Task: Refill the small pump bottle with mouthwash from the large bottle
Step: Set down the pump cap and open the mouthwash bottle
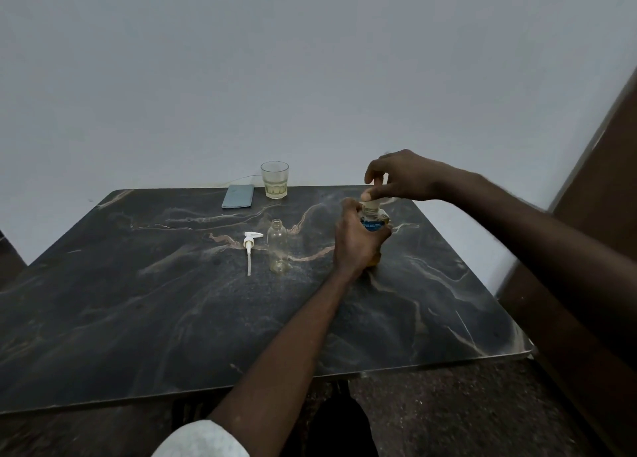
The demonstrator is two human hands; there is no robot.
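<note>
Your left hand [355,239] is wrapped round the body of the large bottle [374,220], which stands on the table [138,301] at about 2 o'clock from its middle. The curled fingers hide most of the blue label. Your right hand [400,177] comes in from above, thumb and fingertips pinched on the pale cap [369,204] at the neck; I cannot tell whether the cap is loose or tight. The small pump bottle [278,246] stands upright and open-mouthed near the table's middle, at 9 o'clock from the large one and well apart, and it looks empty. Its pump head [249,246] lies flat just beside it at 9 o'clock, tube pointing toward you. A glass [274,180] holding a little yellowish liquid sits at 12 o'clock by the far edge. Expect the large bottle to be the heavier: smooth plastic that may give under a hard squeeze, so grip it mid-body. The small bottle looks light and tippy; steady it round its waist when pouring, as its narrow mouth will forgive little.
</note>
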